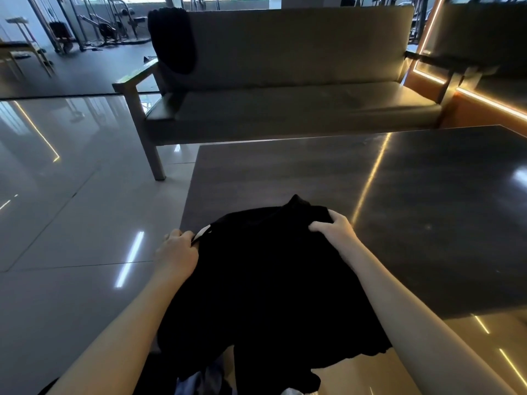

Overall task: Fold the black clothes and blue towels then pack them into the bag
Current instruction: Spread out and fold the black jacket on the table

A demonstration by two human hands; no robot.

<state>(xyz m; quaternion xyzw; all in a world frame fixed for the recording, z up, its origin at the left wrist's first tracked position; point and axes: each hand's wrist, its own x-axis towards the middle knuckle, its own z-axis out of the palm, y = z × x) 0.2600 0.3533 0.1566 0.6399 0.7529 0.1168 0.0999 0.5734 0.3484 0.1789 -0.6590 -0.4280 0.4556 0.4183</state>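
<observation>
A black garment [271, 280] lies bunched over the near left corner of the dark table [427, 209] and hangs down past its front edge. My left hand [176, 252] grips the garment's left edge by a small white label. My right hand [336, 229] grips its far right edge, fingers curled into the cloth. A second black cloth [174, 41] hangs over the backrest of the sofa at its left end. Some blue-grey fabric [199, 380] shows at the bottom, under the garment. No bag is in view.
A grey sofa [285, 109] with wooden arms stands just beyond the table. Glossy tiled floor [71, 195] spreads to the left. Gym machines [99, 24] stand far back left. An orange wall with lit strips [484, 95] is at the right.
</observation>
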